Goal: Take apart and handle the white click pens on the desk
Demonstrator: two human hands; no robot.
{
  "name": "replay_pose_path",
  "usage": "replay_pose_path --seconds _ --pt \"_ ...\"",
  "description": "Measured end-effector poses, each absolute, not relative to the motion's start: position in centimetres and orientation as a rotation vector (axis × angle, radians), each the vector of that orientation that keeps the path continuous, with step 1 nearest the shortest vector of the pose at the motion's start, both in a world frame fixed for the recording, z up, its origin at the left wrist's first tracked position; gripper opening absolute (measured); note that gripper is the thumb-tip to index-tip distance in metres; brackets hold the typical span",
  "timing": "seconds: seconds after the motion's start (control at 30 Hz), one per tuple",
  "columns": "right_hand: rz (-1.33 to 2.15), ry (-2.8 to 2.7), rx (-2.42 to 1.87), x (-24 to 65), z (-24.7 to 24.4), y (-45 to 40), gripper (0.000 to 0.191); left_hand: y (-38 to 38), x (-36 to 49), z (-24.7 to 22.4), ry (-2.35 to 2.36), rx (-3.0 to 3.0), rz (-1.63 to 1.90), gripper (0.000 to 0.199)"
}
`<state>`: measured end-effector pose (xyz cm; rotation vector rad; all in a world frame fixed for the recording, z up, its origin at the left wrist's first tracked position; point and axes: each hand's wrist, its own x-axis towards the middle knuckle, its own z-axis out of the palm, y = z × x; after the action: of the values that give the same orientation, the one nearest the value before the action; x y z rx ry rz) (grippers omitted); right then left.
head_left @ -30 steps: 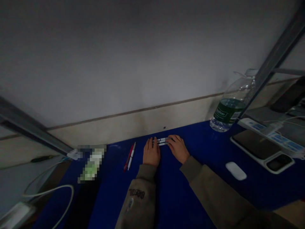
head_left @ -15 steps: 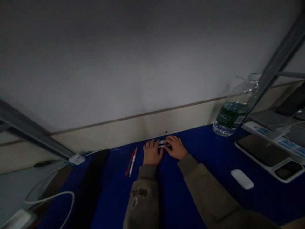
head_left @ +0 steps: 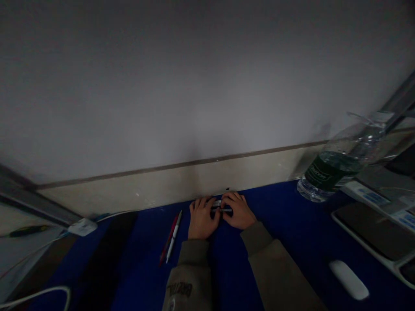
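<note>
My left hand (head_left: pixel 201 218) and my right hand (head_left: pixel 236 211) meet at the far edge of the blue table top, fingers curled inward. Between them lie several slim white-and-black pens (head_left: pixel 221 208), mostly hidden by my fingers; both hands press on and grip their ends. A red pen and a white pen (head_left: pixel 171 238) lie side by side just left of my left hand, untouched. Olive sleeves cover both my forearms.
A large water bottle (head_left: pixel 337 169) with a green label stands at the right. Beyond it are a power strip (head_left: pixel 366 194), a dark tablet on a white stand (head_left: pixel 372 229) and a white mouse (head_left: pixel 349 280). A wall rises behind the table.
My hands have drawn closer and now cover most of the pens. The whole scene has shifted lower and the bottle further right in the view as my head moved.
</note>
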<state>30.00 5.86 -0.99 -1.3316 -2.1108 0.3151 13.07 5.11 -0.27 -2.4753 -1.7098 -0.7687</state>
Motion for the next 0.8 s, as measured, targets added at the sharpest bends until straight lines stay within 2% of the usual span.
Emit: replay_pose_path --seconds 0.27,0.57,0.8 --pt "0.595 -1.94 -1.173 31.0 -2.0 7.2 0.005 4.2 13.6 1.2 -1.635 -2.488 -0.886 0.032" --pt "0.696 -1.605 -1.133 30.2 -2.4 7.8 0.018 4.7 14.2 0.3 -1.565 -2.493 -0.855 0.031" --pt "1.009 -1.331 -1.203 30.2 -1.3 7.2 0.031 4.6 14.4 0.4 -1.594 -2.411 -0.74 0.027"
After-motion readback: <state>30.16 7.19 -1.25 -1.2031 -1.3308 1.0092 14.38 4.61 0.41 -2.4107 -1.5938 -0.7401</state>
